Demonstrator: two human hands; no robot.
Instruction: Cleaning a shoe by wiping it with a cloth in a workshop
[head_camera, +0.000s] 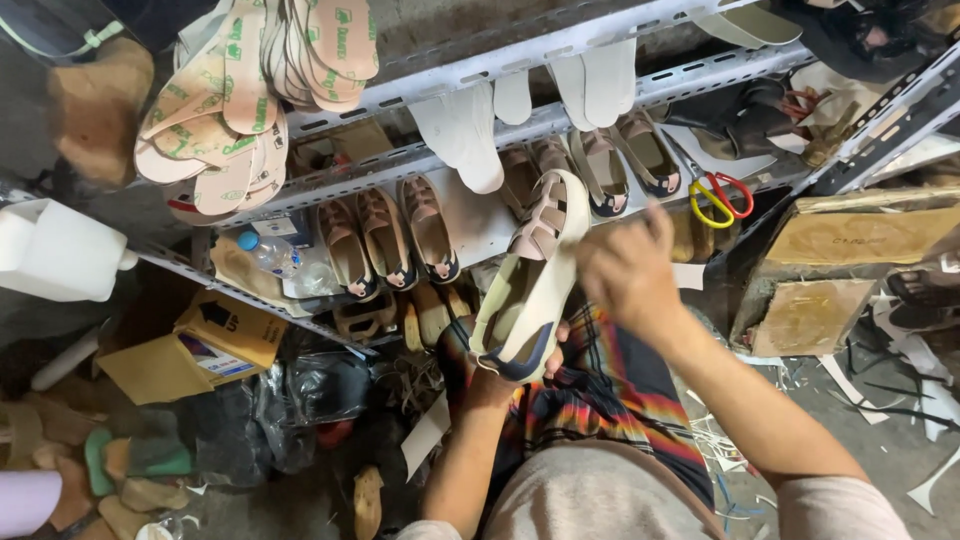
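My lap is nearest, a grey shirt and bright plaid cloth (600, 400) over my knees. My left hand (490, 375) cups the heel of the sandal (530, 280) from beneath, fingers closed around its dark sole edge. My right hand (625, 270) is bunched at the toe end, fingertips pinched on the upper; exactly what they grip is hidden by my knuckles. The sandal stands tilted, toe away from me, above my knees and in front of the shelf.

To work it well, I judge the left should hold the heel steady while the right presses evenly along the straps, without twisting the soft upper.

The upper is cream, smooth and strappy, with a beige tab. Beyond, on the grey slotted metal shelf (420, 160), matching sandals (385, 240) sit in a row, toes outward. White insoles (465, 135) hang over the rail, and printed pink insoles (250, 90) pile at far left. Red-and-yellow scissors (718, 198) lie at right, a plastic bottle (268, 252) at left.
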